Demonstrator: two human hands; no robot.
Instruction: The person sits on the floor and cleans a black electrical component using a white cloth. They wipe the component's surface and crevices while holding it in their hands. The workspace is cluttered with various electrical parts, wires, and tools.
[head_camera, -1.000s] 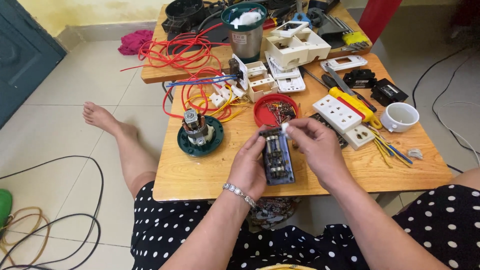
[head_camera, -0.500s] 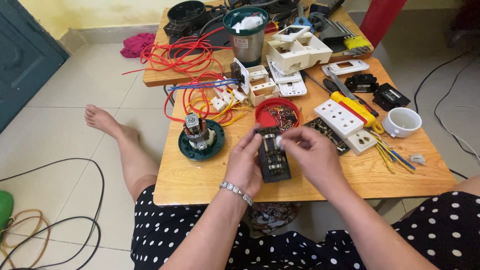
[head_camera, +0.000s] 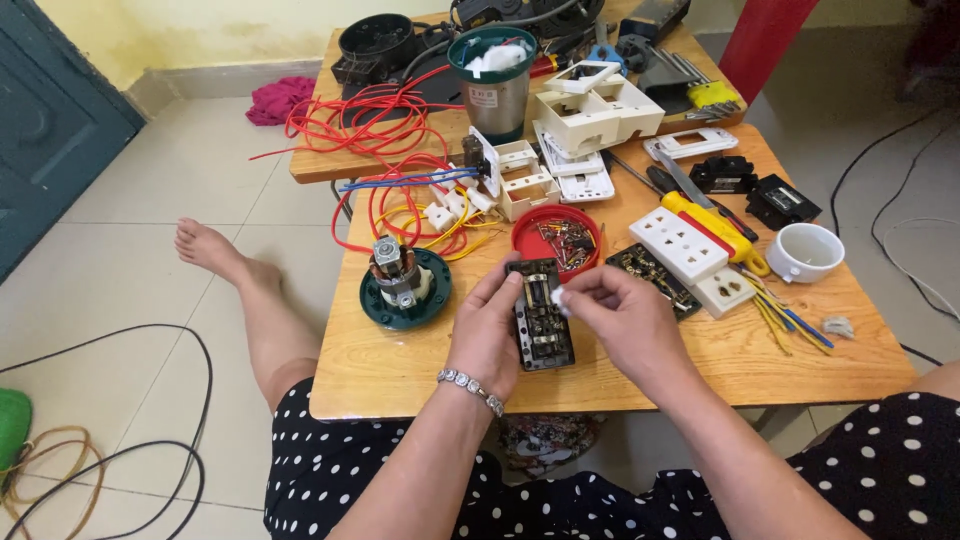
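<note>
Left hand (head_camera: 490, 335) grasps the black socket base (head_camera: 540, 313) by its left edge, holding it just above the wooden table (head_camera: 400, 365), near the front edge; right hand (head_camera: 625, 318) has thumb and forefinger pinched on a small white part (head_camera: 558, 296) touching the base's upper right; red dish of screws (head_camera: 556, 240) sits just behind; green motor base (head_camera: 404, 285) stands to the left; white socket strip (head_camera: 690, 250) lies to the right.
</note>
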